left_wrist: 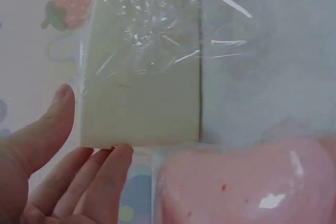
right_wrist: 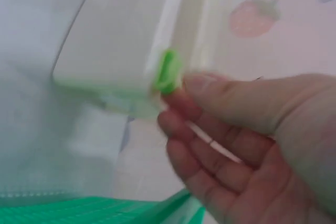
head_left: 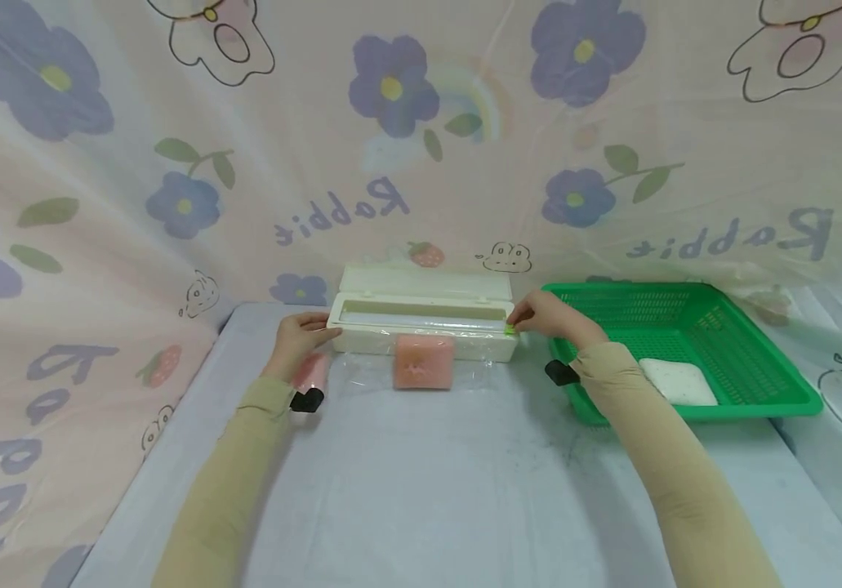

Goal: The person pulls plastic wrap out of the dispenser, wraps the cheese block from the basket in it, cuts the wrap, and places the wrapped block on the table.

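A long white cling film dispenser (head_left: 362, 339) lies across the far part of the table, with its lid (head_left: 424, 283) raised and the film roll (head_left: 424, 318) showing inside. My left hand (head_left: 299, 343) holds its left end, thumb and fingers at the corner. At the other end my right hand (head_left: 549, 314) pinches a small green slider (right_wrist: 168, 71) on the dispenser's front edge. Clear film (left_wrist: 152, 30) drapes down the front and over a pink block (head_left: 423, 362) lying before the dispenser. Another pink piece (left_wrist: 247, 182) in shiny wrapping sits beside my left hand.
A green plastic basket (head_left: 759, 347) stands at the right, beside my right forearm, with a white speckled block (head_left: 678, 381) in it. A patterned cloth (head_left: 421, 180) hangs behind the table and at its left side.
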Available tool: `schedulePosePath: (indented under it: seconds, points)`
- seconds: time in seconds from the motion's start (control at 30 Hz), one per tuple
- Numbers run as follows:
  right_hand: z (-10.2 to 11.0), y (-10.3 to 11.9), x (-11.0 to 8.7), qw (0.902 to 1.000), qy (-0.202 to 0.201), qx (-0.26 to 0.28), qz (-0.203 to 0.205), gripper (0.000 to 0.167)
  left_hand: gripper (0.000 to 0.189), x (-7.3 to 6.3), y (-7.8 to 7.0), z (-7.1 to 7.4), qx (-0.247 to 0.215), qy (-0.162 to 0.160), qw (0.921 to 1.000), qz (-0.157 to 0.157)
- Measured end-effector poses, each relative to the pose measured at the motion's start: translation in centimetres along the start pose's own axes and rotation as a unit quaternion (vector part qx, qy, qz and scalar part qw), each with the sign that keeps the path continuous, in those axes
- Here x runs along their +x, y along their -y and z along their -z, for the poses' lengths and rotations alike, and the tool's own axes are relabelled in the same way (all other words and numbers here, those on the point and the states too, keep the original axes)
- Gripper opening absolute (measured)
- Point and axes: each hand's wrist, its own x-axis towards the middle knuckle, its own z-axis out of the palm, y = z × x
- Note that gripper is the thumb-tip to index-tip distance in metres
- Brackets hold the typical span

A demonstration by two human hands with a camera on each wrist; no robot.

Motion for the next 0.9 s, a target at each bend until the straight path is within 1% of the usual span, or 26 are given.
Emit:
schedulePosePath:
  seconds: [0.07,0.13,0.23,0.3,0.37,0.47,0.57,0.63,0.7,0.83,0.9]
  points:
    - [-0.2,0.6,-0.8,0.9996,-0.02,-0.018,0.001,0.025,0.045,-0.4,-0.2,0.2,-0.005,0.001,0.9999,0.011]
    - [-0.5,1.2,-1.9,0.9987,-0.045,-0.022,0.006,0.03,0.046,-1.1,-0.6,0.3,-0.002,-0.001,0.9999,0.017]
    - [-1.5,2.4,-3.8,0.9965,-0.083,0.004,0.013,0.033,0.053,-2.4,-1.1,0.2,0.012,0.004,0.9995,0.028]
    - [-2.6,3.1,-5.0,0.9943,-0.1,0.035,0.017,0.033,0.057,-3.4,-1.3,0.1,0.024,0.021,0.9989,0.035]
    - [-4.1,3.4,-6.0,0.992,-0.111,0.057,0.018,0.033,0.063,-4.3,-1.3,-0.2,0.028,0.046,0.9977,0.041]
    - [-6.6,3.0,-6.9,0.988,-0.127,0.088,0.01,0.035,0.072,-5.3,-1.1,-0.8,0.029,0.082,0.9947,0.055]
    - [-9.0,1.8,-7.0,0.9831,-0.148,0.108,0.005,0.039,0.082,-5.6,-0.7,-1.5,0.044,0.1,0.9919,0.064]
    - [-10.3,0.9,-6.7,0.9793,-0.16,0.123,-0.004,0.042,0.083,-5.8,-0.4,-2.0,0.058,0.101,0.9915,0.059]
    - [-11.1,0.2,-6.4,0.9753,-0.166,0.145,-0.014,0.044,0.084,-5.9,-0.2,-2.4,0.068,0.099,0.9916,0.048]
    - [-12.0,-0.9,-5.5,0.9661,-0.16,0.2,-0.031,0.046,0.082,-5.8,0.4,-3.0,0.069,0.098,0.9921,0.035]
    - [-12.2,-1.3,-5.1,0.9582,-0.144,0.244,-0.037,0.047,0.081,-5.6,0.8,-3.1,0.071,0.101,0.9919,0.032]
